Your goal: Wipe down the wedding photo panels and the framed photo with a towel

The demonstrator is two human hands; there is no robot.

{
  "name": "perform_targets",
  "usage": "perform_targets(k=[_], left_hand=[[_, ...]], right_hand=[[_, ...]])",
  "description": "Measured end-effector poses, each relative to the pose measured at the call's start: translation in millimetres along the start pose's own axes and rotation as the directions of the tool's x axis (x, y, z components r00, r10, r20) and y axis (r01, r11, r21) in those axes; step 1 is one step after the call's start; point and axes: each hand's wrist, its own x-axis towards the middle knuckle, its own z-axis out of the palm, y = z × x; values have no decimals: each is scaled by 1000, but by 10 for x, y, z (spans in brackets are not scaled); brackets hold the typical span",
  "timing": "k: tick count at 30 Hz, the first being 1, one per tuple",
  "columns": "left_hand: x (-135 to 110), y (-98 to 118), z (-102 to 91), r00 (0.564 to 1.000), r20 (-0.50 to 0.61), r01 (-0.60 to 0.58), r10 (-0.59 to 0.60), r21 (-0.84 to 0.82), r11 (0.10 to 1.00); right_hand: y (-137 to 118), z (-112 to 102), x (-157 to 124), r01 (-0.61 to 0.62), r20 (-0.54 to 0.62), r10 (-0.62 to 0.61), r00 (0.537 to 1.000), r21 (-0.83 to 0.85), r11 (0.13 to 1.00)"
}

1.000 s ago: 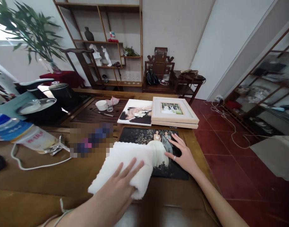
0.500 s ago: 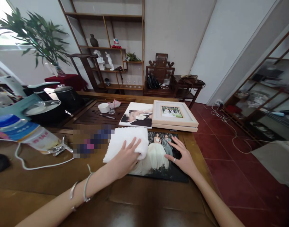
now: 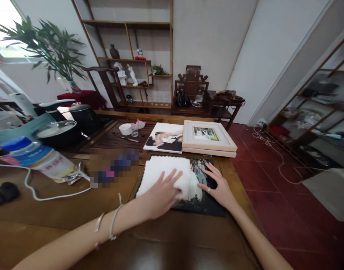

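A dark wedding photo panel (image 3: 209, 204) lies flat on the wooden table, showing a couple in a white gown and a grey suit. A white cloth (image 3: 163, 168) with a scalloped edge covers its left part. My left hand (image 3: 163, 195) presses on the cloth and grips its right part, fingers pointing away from me. On the panel's right side rests my right hand (image 3: 218, 185), fingers spread, a ring on one of them, holding nothing.
Beyond the panel lie a white-edged photo print (image 3: 166, 138) and stacked pale frames (image 3: 228, 140). To the left are a bottle with a blue cap (image 3: 39, 157), a white cable (image 3: 59, 197), a lidded pan (image 3: 57, 131) and a white cup (image 3: 125, 129).
My left hand has slid the cloth to the right across the panel, covering more of the gown. My right hand has stayed in place on the panel.
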Motion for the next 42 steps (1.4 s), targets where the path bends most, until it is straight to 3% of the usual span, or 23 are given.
perform_targets(k=[3,6,13,16,19,22,27,30,34,37,42], left_hand=[[225,-157,119,997,-77,14,-14,4,1000],[285,-113,240,992,-120,28,-24,32,999],[-127,545,384,990,-84,-100,117,190,977],[-194,662,344,982,-78,-157,173,185,970],[-55,553,276,985,-81,-137,150,155,978],[224,300,244,992,-102,-66,81,137,988],[575,24,313,984,-177,4,25,163,987],[532,180,393,980,-198,22,21,210,978],[244,625,480,959,-272,18,80,342,940],[69,850,491,951,-285,-12,118,349,937],[182,750,436,966,-246,-18,83,257,966]], right_hand=[[9,1,6,1,-14,-1,1000,13,1000],[17,7,14,8,-28,-7,1000,27,1000],[12,13,10,16,-37,-15,999,32,999],[13,7,8,17,-35,-15,999,42,999],[20,6,12,19,-27,-18,999,47,999],[28,14,14,19,-33,-18,999,44,999],[34,24,10,25,-35,-23,999,36,999],[33,22,11,24,-37,-23,999,35,999],[28,8,14,25,-23,-24,999,48,999],[18,-10,12,31,-3,-31,1000,56,998],[-17,-29,12,-30,-25,33,999,124,992]])
